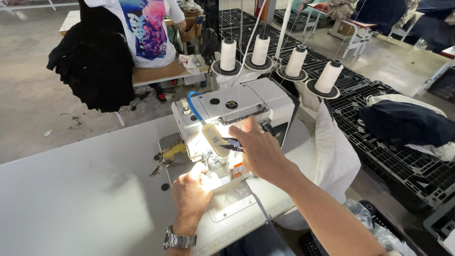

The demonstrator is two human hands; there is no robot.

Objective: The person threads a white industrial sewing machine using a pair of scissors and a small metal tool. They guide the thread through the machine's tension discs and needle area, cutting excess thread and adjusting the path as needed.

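Right hand (258,149) pinches dark thread snips (231,143) at the overlock machine (237,111); left hand (192,192), fingers curled, sits just below them at the needle area. Risk: blades nick left fingertips, or cut the wrong thread.

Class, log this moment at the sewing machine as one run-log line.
left hand: at needle area, under lamp | right hand: holding thread snips | overlock sewing machine | four white thread cones behind

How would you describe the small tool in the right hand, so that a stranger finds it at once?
Start at the white sewing machine under four thread cones. In front of its lit face, the right hand pinches small dark thread snips. Unlike the yellow lamp beside them, they are dark and pointed.
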